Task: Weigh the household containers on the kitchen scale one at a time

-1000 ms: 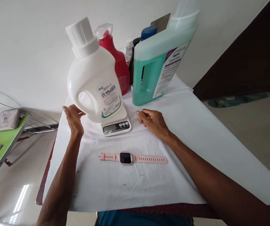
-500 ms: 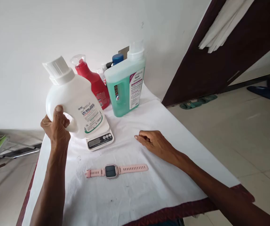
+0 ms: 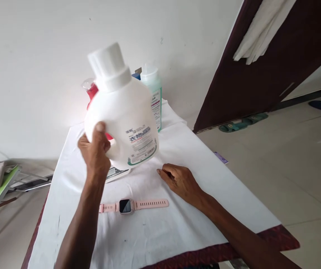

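My left hand point(image 3: 95, 153) is wrapped round the handle of a big white laundry-liquid bottle point(image 3: 124, 112), which is raised above the table and tilted, its white cap on. Behind its lower edge, a white kitchen scale point(image 3: 118, 175) shows only in part. My right hand point(image 3: 181, 183) rests on the white cloth with fingers curled and nothing visible in them. Between my forearms a pink-strapped smartwatch point(image 3: 125, 206) lies flat. Mostly hidden by the white bottle are a red bottle point(image 3: 91, 92) and a green bottle of liquid point(image 3: 157, 106).
A white cloth point(image 3: 205, 209) covers the table, with a dark red edge point(image 3: 280, 239) showing. The wall stands behind. At left is a green-topped stand point(image 3: 0, 190) with a packet on it. Green slippers point(image 3: 241, 123) lie on the floor near the dark door point(image 3: 247, 89).
The white bottle in my left hand has moved right, clear of the scale and in front of the green bottle. My right hand stays curled on the cloth. The view has shifted slightly.
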